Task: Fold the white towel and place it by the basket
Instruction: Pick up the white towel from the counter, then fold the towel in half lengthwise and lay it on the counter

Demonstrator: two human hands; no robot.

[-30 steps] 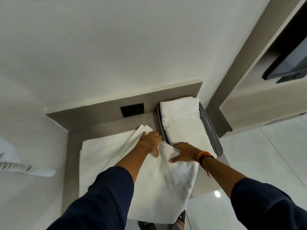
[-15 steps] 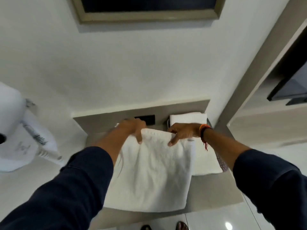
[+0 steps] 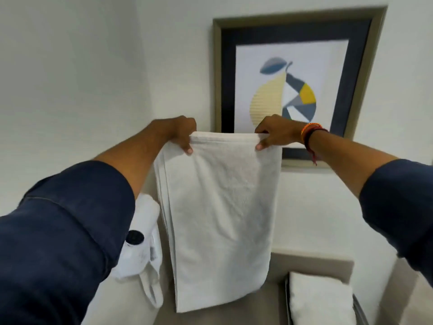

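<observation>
The white towel (image 3: 220, 214) hangs in the air in front of the wall, folded into a long layered panel. My left hand (image 3: 181, 133) pinches its top left corner and my right hand (image 3: 275, 133) pinches its top right corner, both at about the same height. The towel's bottom edge hangs just above the grey-brown counter (image 3: 257, 303). At the lower right, the grey perforated basket (image 3: 357, 308) holds another folded white towel (image 3: 321, 299); only the basket's right rim shows.
A framed picture (image 3: 290, 78) of a pear hangs on the wall behind my hands. A white wall-mounted hair dryer with a bag (image 3: 143, 242) sits at the left of the counter, partly behind my left sleeve. White walls surround the counter.
Both hands have lifted the towel off the counter to chest height, so it now hangs free. The view has tilted up, showing the picture.
</observation>
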